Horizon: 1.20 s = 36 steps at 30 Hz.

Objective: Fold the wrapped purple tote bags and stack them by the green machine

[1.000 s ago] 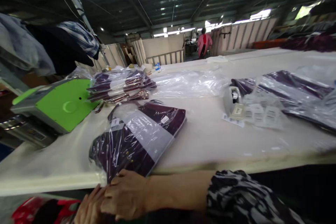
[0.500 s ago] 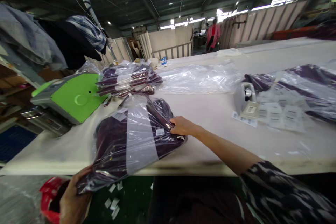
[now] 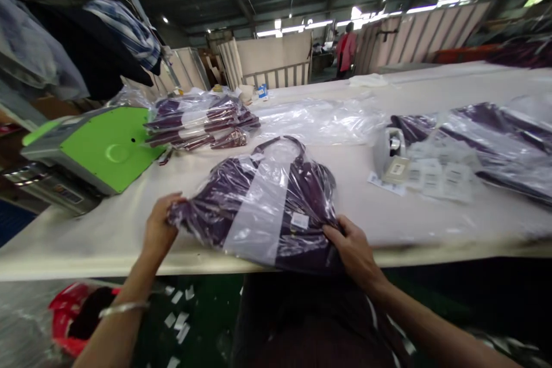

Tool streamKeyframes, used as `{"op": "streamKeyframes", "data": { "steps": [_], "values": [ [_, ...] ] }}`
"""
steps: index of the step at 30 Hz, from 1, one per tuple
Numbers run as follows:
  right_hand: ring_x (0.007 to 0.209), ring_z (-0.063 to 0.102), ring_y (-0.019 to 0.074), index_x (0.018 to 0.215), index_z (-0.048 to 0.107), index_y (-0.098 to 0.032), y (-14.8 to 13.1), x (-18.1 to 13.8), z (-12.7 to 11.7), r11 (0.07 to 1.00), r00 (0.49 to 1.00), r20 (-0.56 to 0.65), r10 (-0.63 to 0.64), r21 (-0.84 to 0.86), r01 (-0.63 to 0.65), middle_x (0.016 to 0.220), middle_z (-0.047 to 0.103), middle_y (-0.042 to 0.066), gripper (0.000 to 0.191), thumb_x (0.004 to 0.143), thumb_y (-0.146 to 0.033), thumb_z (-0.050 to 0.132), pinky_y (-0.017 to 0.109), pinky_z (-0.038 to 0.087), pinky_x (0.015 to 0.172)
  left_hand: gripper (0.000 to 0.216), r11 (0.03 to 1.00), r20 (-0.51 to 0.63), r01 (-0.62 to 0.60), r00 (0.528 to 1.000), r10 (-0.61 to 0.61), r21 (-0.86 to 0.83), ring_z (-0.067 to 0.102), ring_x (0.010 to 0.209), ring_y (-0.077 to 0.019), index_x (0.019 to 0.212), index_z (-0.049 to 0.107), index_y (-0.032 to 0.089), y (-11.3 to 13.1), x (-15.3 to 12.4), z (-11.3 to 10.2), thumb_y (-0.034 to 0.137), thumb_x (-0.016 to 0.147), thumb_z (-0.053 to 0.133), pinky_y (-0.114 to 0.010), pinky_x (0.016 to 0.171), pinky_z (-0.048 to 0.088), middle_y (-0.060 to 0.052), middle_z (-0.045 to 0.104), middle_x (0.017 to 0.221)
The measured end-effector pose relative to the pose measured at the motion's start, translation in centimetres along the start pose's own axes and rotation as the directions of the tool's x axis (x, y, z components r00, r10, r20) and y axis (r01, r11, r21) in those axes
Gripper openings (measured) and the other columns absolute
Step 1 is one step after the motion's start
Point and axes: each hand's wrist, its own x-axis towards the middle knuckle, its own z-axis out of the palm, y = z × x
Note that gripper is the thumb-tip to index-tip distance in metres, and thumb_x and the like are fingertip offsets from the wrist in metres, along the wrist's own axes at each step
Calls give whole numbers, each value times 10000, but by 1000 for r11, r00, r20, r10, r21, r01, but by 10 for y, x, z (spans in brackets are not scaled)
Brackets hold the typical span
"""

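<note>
A folded dark purple garment in a clear plastic bag (image 3: pixel 306 190) lies at the table's front edge, with a pale strip down its middle and a small white label (image 3: pixel 299 220). My left hand (image 3: pixel 160 229) is closed on the bag's bunched left end. At the lower right side, my right hand (image 3: pixel 351 244) pinches the plastic between thumb and fingers. The garment's dark collar curves up at the far side of the bag. Behind it rests a stack of similar bagged garments (image 3: pixel 202 121).
A green and grey machine (image 3: pixel 103 149) and a steel flask (image 3: pixel 52 187) stand at the left. Clear plastic bags (image 3: pixel 319 121) lie farther back. On the right are a white dispenser (image 3: pixel 388 149), label sheets (image 3: pixel 444 175) and more bagged garments (image 3: pixel 478 126). A person (image 3: pixel 345 50) stands far off.
The bagged garment has shifted right and turned, its left end lifted from below the table edge. My left hand has risen with it. My right hand has moved right and toward me.
</note>
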Motion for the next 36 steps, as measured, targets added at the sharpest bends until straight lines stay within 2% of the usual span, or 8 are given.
{"op": "streamKeyframes", "data": {
  "steps": [3, 6, 10, 13, 18, 23, 27, 36],
  "values": [
    [760, 528, 165, 818, 607, -213, -24, 34, 40, 974, 999, -16, 31, 227, -27, 761, 612, -18, 347, 716, -539, 669, 303, 444, 681, 577, 975, 63, 44, 996, -59, 218, 491, 1368, -466, 1392, 509, 36, 6, 80, 8, 187, 835, 493, -740, 1113, 385, -303, 533, 1457],
    [722, 541, 147, 821, 592, -203, -40, 60, 63, 929, 981, 191, 26, 357, -95, 764, 623, -14, 497, 686, -664, 719, 295, 471, 663, 652, 941, 28, 80, 995, -94, 329, 426, 1417, -496, 1483, 417, 30, 21, 103, 6, 76, 833, 448, -774, 1099, 363, -321, 454, 1530],
    [887, 668, 182, 999, 656, -194, -37, 64, 41, 937, 891, 448, -70, 337, -96, 977, 726, 50, 536, 728, -650, 737, 356, 566, 856, 464, 998, -7, 3, 1000, -2, 63, 581, 1306, -334, 1356, 563, 97, 72, 57, 15, 255, 920, 572, -554, 1141, 470, -208, 634, 1380],
    [976, 695, 206, 1137, 683, -211, -26, 56, 6, 967, 885, 389, -255, 95, 237, 1100, 747, 71, 474, 761, -488, 765, 405, 583, 939, 325, 961, 88, -179, 976, 201, -211, 643, 1244, -247, 1245, 645, 206, 127, 1, 40, 358, 961, 602, -464, 1127, 510, -105, 714, 1290],
    [947, 689, 178, 1113, 704, -242, -13, 56, -4, 567, 568, 574, -590, -206, 798, 1046, 741, 45, 223, 906, -304, 648, 334, 596, 864, 487, 900, 89, -368, 914, 397, -235, 632, 1278, -265, 1297, 588, 225, 198, -52, 79, 366, 866, 766, -478, 1094, 532, -110, 707, 1321],
    [841, 646, 156, 1052, 660, -198, -7, 72, 21, 311, 388, 601, -699, -233, 921, 926, 681, 31, 136, 938, -198, 587, 290, 561, 758, 418, 955, 99, -248, 959, 266, -162, 713, 1051, -273, 1153, 605, 205, 212, -59, 95, 196, 789, 810, -462, 934, 590, -84, 761, 1125],
    [825, 633, 143, 1030, 659, -202, -8, 77, 22, 329, 359, 629, -689, -169, 929, 914, 672, 22, 131, 935, -169, 575, 273, 539, 744, 432, 964, 110, -204, 968, 224, -170, 694, 1080, -261, 1183, 573, 224, 211, -65, 98, 163, 801, 765, -450, 969, 573, -72, 742, 1147],
    [793, 595, 127, 941, 624, -198, -4, 72, 30, 467, 443, 547, -710, -105, 878, 877, 630, 7, 151, 891, -79, 546, 256, 501, 715, 316, 969, 72, -135, 986, 153, -209, 689, 993, -253, 1017, 655, 221, 214, -69, 115, 28, 773, 602, -450, 910, 564, -54, 754, 1007]
  ]
}}
